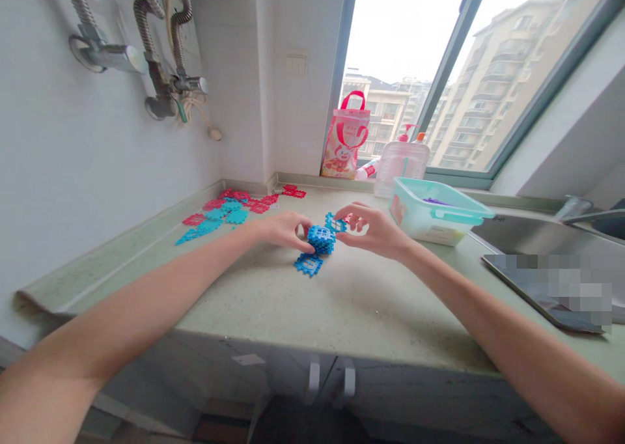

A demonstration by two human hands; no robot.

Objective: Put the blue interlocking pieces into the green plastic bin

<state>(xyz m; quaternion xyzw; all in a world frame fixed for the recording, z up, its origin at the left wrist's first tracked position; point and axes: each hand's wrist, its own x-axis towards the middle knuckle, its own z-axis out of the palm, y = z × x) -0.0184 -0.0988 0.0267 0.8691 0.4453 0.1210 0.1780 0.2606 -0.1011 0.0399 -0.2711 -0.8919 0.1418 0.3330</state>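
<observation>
Grip of left hand [286,230] clamps blue toothed plastic tile stack [323,238]; right hand [370,228] pinches blue toothed plastic windowed tile [333,224].

Legible text: none. Pink bag [344,146] on the windowsill: printed front with a cartoon figure; small marks above it, too faint to read. Lying bottle [370,168] beside it: red-and-white label, wording unresolved. Teal-rimmed box [424,222]: reddish patch on one side, yellowish patch low on the front, both too blurred to read. Flat dark-edged slab [530,291] at right: surface partly pixelated, content unreadable.
</observation>
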